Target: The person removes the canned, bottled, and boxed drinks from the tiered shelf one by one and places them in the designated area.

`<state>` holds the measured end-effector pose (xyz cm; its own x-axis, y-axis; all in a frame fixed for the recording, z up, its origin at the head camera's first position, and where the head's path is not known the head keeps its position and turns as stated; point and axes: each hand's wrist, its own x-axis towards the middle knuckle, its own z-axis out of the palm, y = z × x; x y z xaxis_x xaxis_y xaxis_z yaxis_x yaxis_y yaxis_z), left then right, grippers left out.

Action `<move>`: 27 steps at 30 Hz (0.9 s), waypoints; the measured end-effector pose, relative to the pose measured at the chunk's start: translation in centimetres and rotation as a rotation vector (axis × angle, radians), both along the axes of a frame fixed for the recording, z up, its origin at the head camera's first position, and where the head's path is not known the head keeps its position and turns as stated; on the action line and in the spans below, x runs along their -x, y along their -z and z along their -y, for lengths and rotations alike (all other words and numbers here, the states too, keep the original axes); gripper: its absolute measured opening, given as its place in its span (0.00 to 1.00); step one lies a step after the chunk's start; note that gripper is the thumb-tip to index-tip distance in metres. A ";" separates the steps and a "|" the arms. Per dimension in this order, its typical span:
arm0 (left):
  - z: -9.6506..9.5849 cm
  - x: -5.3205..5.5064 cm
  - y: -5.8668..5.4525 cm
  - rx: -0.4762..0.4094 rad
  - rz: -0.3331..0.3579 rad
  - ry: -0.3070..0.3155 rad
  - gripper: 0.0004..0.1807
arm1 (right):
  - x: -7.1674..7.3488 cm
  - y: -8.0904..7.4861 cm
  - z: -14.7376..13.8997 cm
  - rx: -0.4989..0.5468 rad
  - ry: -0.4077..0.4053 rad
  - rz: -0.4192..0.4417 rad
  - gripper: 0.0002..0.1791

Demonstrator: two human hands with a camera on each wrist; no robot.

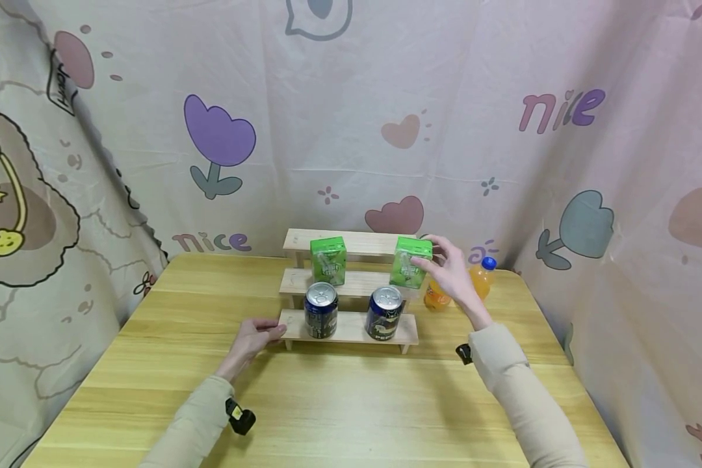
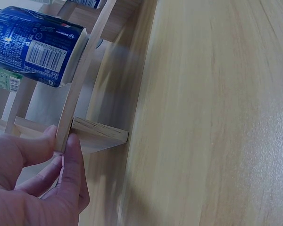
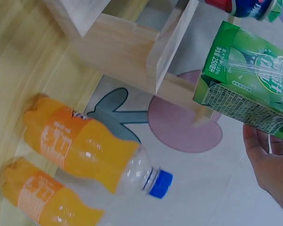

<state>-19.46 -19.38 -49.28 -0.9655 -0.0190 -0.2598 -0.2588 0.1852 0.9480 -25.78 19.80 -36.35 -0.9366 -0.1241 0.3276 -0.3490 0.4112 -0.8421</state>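
My left hand pinches the left end of the lowest board of a three-step wooden rack, thumb on top and fingers beneath. My right hand grips a green drink carton by its sides, at the right end of the middle step. In the right wrist view the carton shows its barcode side, with a thin straw along it. A matching green carton stands upright on the left of the middle step. Two dark blue cans, one left and one right, stand on the lowest step.
Two orange drink bottles stand just right of the rack, one with a blue cap and the other partly behind my right hand. A printed curtain hangs behind the wooden table. The rack's top step is at the back.
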 end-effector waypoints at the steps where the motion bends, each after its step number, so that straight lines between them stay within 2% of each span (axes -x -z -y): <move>1: 0.0 0.0 0.0 -0.001 0.002 -0.004 0.23 | -0.1 0.0 -0.3 -0.001 0.004 -0.001 0.25; 11: 0.0 0.0 0.1 0.004 -0.006 -0.007 0.23 | -1.4 0.0 -2.9 -0.002 0.035 -0.073 0.24; 27: 0.0 0.1 0.4 0.003 -0.004 -0.014 0.23 | -2.9 1.1 -8.8 -0.038 0.069 -0.103 0.24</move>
<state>-19.61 -19.42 -49.64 -0.9660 -0.0336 -0.2562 -0.2580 0.1843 0.9484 -22.87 28.65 -37.46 -0.9049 -0.0745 0.4189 -0.4026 0.4687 -0.7863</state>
